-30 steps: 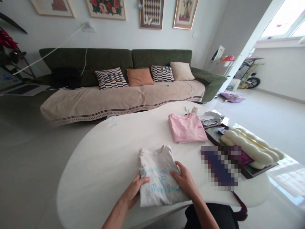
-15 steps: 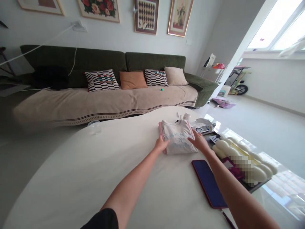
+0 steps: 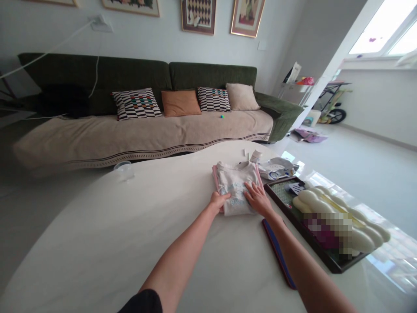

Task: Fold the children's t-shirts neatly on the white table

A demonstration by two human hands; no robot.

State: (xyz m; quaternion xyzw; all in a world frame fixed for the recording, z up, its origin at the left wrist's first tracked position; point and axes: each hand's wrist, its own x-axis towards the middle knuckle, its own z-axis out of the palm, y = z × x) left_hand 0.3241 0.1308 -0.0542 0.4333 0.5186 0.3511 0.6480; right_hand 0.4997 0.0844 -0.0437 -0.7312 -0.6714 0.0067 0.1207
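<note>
White folded shirt (image 3: pixel 235 184) lies on the table (image 3: pixel 114 234), right of centre. Nearest, a phone (image 3: pixel 277 254) lies by the right forearm. Then the left hand (image 3: pixel 219 201) curls at the shirt's near-left edge, grip unclear; the right hand (image 3: pixel 258 199) presses flat, fingers spread. Beneath, a pink shirt (image 3: pixel 215 174): uneven pushing could skew the stack.

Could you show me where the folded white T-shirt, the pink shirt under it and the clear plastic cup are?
folded white T-shirt with blue lettering (image 3: pixel 236 179): head view, upper chest panel.
folded pink shirt (image 3: pixel 215 177): head view, left edge peeking out underneath.
clear plastic cup (image 3: pixel 124 170): head view, side wall.
</note>
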